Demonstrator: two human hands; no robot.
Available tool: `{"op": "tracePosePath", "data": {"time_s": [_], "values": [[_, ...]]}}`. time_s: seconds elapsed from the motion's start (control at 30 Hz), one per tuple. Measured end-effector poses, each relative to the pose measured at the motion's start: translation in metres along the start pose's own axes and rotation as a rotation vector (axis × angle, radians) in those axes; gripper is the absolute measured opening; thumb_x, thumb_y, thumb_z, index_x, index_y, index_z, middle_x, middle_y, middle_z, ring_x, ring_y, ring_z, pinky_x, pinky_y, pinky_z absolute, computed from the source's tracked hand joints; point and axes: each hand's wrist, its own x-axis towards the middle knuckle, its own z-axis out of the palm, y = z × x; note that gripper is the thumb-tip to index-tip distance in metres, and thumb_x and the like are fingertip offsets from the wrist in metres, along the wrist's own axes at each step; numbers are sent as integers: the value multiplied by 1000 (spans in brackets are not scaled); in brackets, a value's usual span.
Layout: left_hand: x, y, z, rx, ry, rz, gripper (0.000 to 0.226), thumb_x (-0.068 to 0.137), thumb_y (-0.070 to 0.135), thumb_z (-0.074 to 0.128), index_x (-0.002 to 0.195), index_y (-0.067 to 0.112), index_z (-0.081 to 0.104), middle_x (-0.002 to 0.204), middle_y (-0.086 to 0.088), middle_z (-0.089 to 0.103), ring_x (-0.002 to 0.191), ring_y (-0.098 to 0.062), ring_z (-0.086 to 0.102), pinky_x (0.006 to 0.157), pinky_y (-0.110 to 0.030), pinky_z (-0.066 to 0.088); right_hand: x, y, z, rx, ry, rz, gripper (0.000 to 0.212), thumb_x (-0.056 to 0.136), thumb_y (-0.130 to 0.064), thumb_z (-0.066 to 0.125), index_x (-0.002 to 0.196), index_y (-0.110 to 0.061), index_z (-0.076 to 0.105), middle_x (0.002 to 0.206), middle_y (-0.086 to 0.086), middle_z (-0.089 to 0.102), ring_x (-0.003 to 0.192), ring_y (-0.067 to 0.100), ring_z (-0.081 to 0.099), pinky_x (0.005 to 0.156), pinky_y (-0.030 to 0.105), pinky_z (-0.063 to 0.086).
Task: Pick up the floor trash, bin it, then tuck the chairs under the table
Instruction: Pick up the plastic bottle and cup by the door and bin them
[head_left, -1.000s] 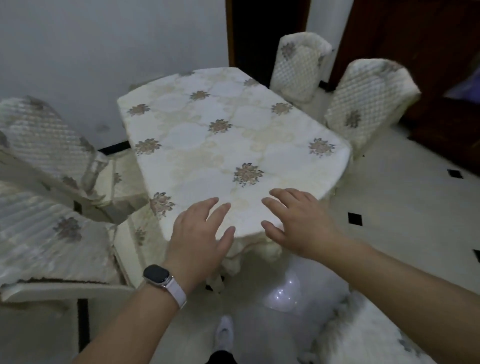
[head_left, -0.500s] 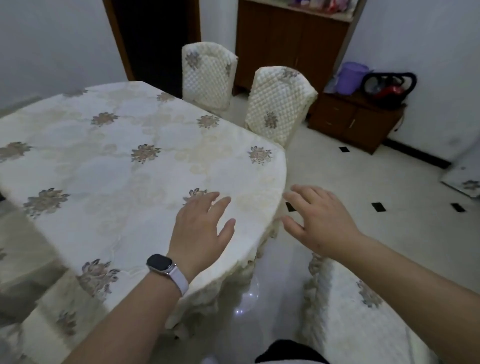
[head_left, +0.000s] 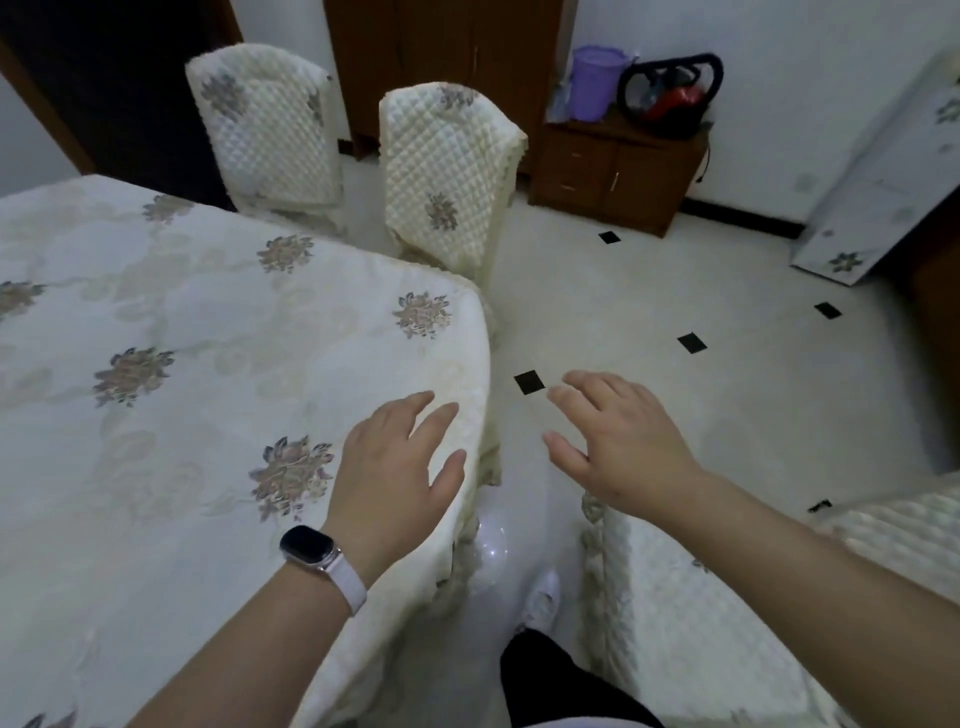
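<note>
1. Left hand (head_left: 400, 467): fingers straight and spread wide, holds nothing. It is over the rounded end of the table (head_left: 208, 364); cannot tell if it touches the cloth.
2. Right hand (head_left: 618, 436): fingers spread wide and slightly bent, holds nothing. It is in the air over the floor (head_left: 675, 270), apart from the table.
3. One watch (head_left: 306, 545) on the left wrist: dark screen, pale strap, no text readable.
4. Chairs: three, all in cream quilted covers.
   - Far chair (head_left: 265, 130) and middle chair (head_left: 447, 171) stand upright beside the table's far edge, their seats hidden behind it.
   - Near chair (head_left: 675, 613) is under the right forearm, with a strip of floor between it and the table.
5. One table, with a cream cloth printed with flowers.
6. Floor: pale tiles with five black diamond insets.
7. One low brown cabinet (head_left: 613, 171) against the wall. On it are one purple bucket (head_left: 595, 83) and one black-and-red item (head_left: 670, 93), too blurry to identify.
8. One tall brown cupboard (head_left: 441, 52) behind the chairs.
9. One white shoe (head_left: 540, 597) between the table and the near chair.
</note>
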Motion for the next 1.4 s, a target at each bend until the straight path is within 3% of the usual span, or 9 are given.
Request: {"op": "tracePosePath", "data": {"time_s": [0.13, 0.6, 1.0, 1.13, 1.4], "values": [[68, 11, 19, 53, -40, 37, 48, 87, 40, 49, 122, 14, 68, 125, -13, 64, 110, -36, 61, 87, -48, 49, 39, 53, 14, 53, 33, 17, 50, 88, -46, 45, 118, -11, 65, 123, 12, 63, 109, 33, 60, 89, 44, 49], [308, 137, 107, 71, -55, 407, 41, 86, 36, 55, 116, 13, 69, 123, -12, 64, 110, -34, 61, 89, -45, 48, 89, 258, -7, -30, 216, 228, 48, 87, -46, 46, 110, -11, 70, 114, 12, 67, 101, 32, 63, 85, 39, 49], [442, 184, 187, 13, -3, 753, 35, 85, 32, 62, 116, 16, 67, 124, -7, 64, 111, -29, 57, 91, -40, 39, 111, 366, 8, -68, 169, 402, 47, 87, -46, 49, 115, -13, 68, 118, 11, 65, 105, 32, 62, 89, 41, 49], [506, 182, 224, 33, -99, 770, 39, 87, 36, 55, 120, 17, 65, 129, -9, 62, 118, -30, 55, 97, -41, 36, 147, 408, 27, -76, 167, 473, 47, 88, -46, 48, 116, -14, 67, 119, 11, 65, 107, 33, 61, 89, 42, 49], [676, 169, 270, 38, -211, 766, 45, 88, 39, 49, 125, 17, 63, 132, -9, 61, 122, -30, 55, 98, -44, 44, 292, 499, 46, -83, 139, 553, 47, 88, -47, 47, 116, -14, 67, 119, 10, 65, 107, 32, 61, 90, 42, 49]]}}
